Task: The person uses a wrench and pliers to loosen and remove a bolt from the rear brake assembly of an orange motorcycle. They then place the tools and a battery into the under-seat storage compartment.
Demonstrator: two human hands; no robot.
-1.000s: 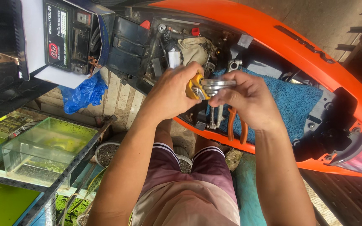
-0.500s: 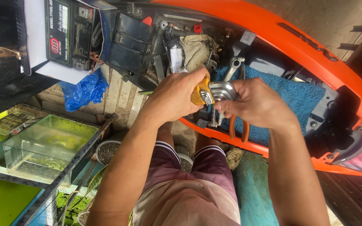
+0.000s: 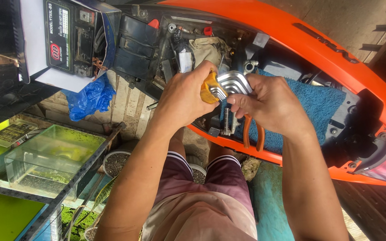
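My left hand [image 3: 182,100] grips the yellow holder of a set of silver hex keys [image 3: 228,85], held up in front of the open orange motorcycle body [image 3: 318,44]. My right hand [image 3: 269,105] pinches the bent ends of the keys with thumb and fingers. Below the hands, orange-handled pliers [image 3: 252,134] and a silver tool lie on a blue towel [image 3: 318,107] inside the bike.
A black battery [image 3: 70,38] in its white box sits at top left, above a blue plastic bag [image 3: 88,98]. A glass tank [image 3: 52,156] with green algae stands at lower left on a metal frame. Small pots of soil [image 3: 115,163] rest near my knees.
Both hands have shifted slightly up and right with the hex key set. My right fingers have moved onto the fanned key ends.
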